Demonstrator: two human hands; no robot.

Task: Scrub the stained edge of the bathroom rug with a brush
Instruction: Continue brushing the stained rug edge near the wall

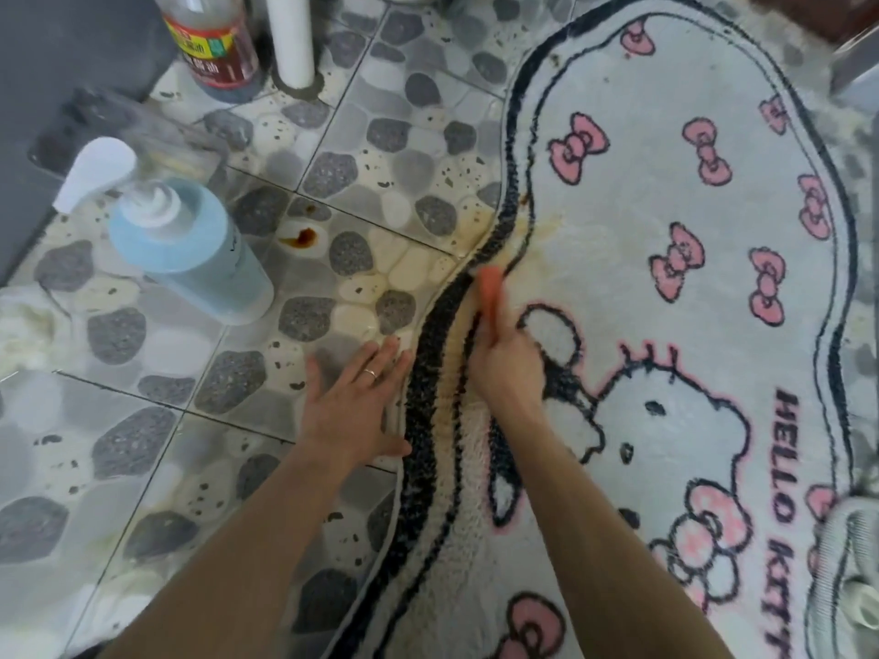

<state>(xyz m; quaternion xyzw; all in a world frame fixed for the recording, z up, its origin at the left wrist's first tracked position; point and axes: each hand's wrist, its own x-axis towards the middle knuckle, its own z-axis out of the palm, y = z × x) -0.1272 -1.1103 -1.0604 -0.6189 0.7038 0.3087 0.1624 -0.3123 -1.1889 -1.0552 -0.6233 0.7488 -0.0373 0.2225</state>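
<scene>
The left hand is laid flat on the pebble-patterned tile floor, just outside the near left edge of the rug. Its fingers are held straight and slightly apart, and the thumb is seen touching the rug's black border. A ring is worn on one finger.

Just inside that border the right hand is placed over the pile, its fingers clamped round the handle of an orange brush. The brush head is blurred, probably by motion, so contact between bristles and pile cannot be confirmed. It is set at the inner side of the border.

Beyond the brush, the yellow-brown stain is spread along the rug's left edge and onto the pale pile. The scrubbing step is judged to be in hand, with much of the discolouration not yet lifted. The next move calls for firm short strokes carried farther along the stained border, while the rug is kept from sliding by the flat hand.

Off the rug's left edge, a brown spill is seen on the tiles, and a blue pump bottle is stood farther left. Farthest off, a clear bottle of dark liquid and a white pipe are found.
</scene>
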